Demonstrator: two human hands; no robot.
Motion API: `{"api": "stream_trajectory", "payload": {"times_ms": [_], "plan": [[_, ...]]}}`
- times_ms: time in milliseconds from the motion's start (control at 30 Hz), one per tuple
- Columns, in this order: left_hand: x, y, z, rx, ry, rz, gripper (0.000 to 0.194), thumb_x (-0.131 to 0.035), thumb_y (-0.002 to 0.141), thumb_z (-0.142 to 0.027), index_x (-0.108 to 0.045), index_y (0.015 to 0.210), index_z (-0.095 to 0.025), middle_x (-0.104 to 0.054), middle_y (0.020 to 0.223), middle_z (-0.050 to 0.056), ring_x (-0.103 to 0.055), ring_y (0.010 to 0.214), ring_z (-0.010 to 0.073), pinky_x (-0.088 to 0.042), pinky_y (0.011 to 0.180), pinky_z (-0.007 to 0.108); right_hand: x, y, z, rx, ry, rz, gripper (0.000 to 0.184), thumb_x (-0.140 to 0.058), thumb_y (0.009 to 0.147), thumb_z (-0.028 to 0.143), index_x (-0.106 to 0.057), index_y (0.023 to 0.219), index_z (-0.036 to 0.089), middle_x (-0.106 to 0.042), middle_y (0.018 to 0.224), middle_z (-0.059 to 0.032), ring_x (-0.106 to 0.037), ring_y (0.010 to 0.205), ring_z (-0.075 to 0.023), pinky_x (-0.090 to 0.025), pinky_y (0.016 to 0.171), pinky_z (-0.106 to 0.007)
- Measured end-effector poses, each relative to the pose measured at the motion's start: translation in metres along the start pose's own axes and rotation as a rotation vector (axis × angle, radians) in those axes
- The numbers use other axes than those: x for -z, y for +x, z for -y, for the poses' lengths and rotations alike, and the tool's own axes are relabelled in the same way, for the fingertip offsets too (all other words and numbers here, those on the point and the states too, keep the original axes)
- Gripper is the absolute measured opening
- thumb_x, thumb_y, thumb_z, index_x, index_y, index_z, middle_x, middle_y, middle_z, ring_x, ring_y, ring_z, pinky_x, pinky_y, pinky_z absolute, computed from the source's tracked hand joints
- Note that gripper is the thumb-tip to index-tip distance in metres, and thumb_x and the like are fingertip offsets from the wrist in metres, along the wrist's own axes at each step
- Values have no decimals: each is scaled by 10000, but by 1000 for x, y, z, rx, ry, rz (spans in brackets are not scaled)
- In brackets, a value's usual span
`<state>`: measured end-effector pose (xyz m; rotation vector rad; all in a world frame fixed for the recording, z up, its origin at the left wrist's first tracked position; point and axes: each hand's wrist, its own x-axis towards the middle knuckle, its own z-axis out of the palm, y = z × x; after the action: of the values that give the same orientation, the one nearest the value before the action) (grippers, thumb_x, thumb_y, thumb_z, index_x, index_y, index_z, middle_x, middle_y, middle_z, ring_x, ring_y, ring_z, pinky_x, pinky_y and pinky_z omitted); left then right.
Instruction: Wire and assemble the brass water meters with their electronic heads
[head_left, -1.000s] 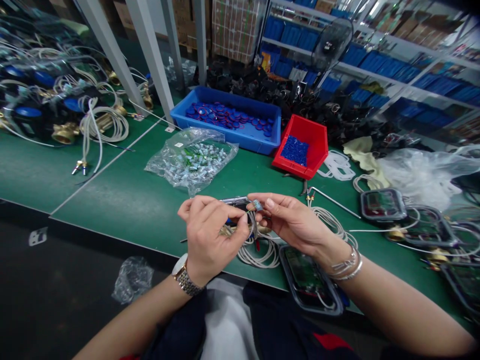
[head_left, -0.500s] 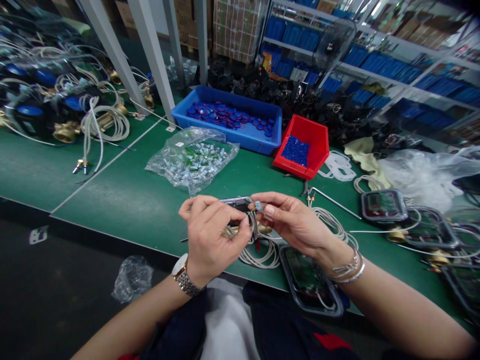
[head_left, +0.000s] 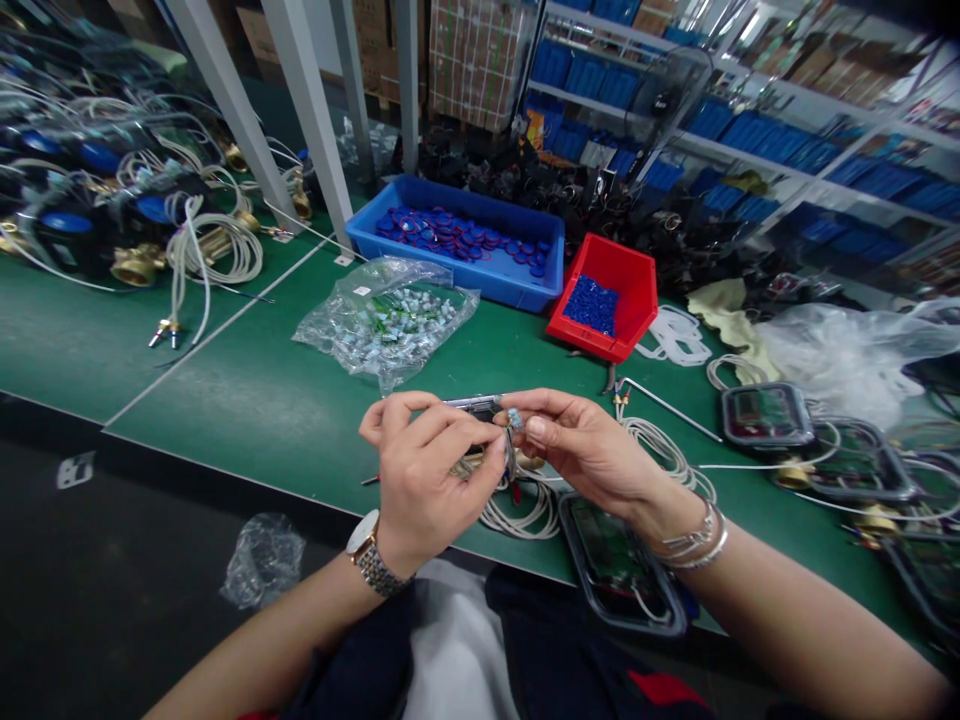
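Note:
Between the thumb and finger of my right hand (head_left: 581, 440) is a small pale blue connector (head_left: 514, 420). My left hand (head_left: 435, 465) is closed in a pinch just left of it, at the thin wire by the connector; its fingertips partly hide what they grip. Behind and below both hands lies a dark device with a light upper edge (head_left: 474, 403), mostly covered by them. Coiled pale cable (head_left: 521, 522) lies beneath the hands on the green table. Beyond them a clear plastic bag (head_left: 386, 318) holds many similar pale blue connectors with green wires.
A blue bin (head_left: 457, 275) of blue discs and a red bin (head_left: 636, 300) of small blue parts stand behind. A clear-lidded meter case (head_left: 622, 565) lies at the front edge. An L-shaped metal rod (head_left: 671, 410) lies right. Brass-fitted meters (head_left: 67, 240) crowd the left.
My left fingertips have moved slightly right, closer to the connector. The connector has tilted a little in my right hand and the stretch of wire between the hands shows less.

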<state>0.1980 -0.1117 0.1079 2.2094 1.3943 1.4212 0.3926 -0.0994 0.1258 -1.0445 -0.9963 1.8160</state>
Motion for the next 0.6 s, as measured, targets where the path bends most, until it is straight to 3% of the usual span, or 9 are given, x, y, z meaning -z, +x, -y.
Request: {"api": "stream_trajectory", "payload": {"times_ms": [167, 267, 333, 433, 533, 600], "plan": [[2, -1, 3, 16, 8, 8, 67, -779, 854, -274, -751, 911, -296, -794, 891, -25, -612, 959, 253, -348, 939, 473, -2, 2, 3, 44, -113, -23, 475, -843, 811, 317, -663, 1245, 252, -764, 1040, -31, -687, 816, -137, -530, 710, -255], [3, 0, 5, 9, 96, 64, 328, -742, 896, -282, -708, 1221, -315, -793, 891, -1, -587, 966, 265, -314, 934, 485, -9, 2, 9, 148, -349, -38, 597, -844, 809, 307, -546, 1325, 270, -760, 968, -8, -686, 807, -160, -536, 757, -305], [5, 1, 7, -40, 151, 122, 401, -688, 937, -261, -655, 1330, -336, -788, 895, 8, -572, 960, 266, -305, 933, 492, -15, 1, 13, 252, -572, -46, 607, -826, 830, 316, -501, 1342, 274, -750, 937, -2, -692, 857, -188, -534, 831, -348], [8, 4, 9, -77, 185, 124, 290, -667, 949, -261, -722, 1220, -349, -789, 922, 6, -566, 974, 273, -299, 953, 512, -18, 1, 17, 470, -968, -47, 483, -743, 912, 358, -492, 1308, 242, -712, 979, -42, -664, 942, -222, -509, 869, -381], [12, 7, 10, -62, 167, 67, 196, -715, 915, -296, -758, 1098, -351, -795, 930, -17, -578, 965, 271, -282, 976, 537, -15, 4, 17, 732, -1503, 3, 140, -531, 1028, 297, -583, 1105, 193, -655, 984, -102, -567, 903, -245, -455, 798, -398], [15, 9, 11, -60, 140, 79, 156, -728, 906, -317, -764, 1055, -345, -792, 911, -22, -590, 950, 264, -279, 972, 537, -12, 7, 17, 845, -1794, 41, 183, -437, 1034, 200, -617, 999, 191, -630, 940, -105, -497, 854, -245, -407, 753, -393]]}}
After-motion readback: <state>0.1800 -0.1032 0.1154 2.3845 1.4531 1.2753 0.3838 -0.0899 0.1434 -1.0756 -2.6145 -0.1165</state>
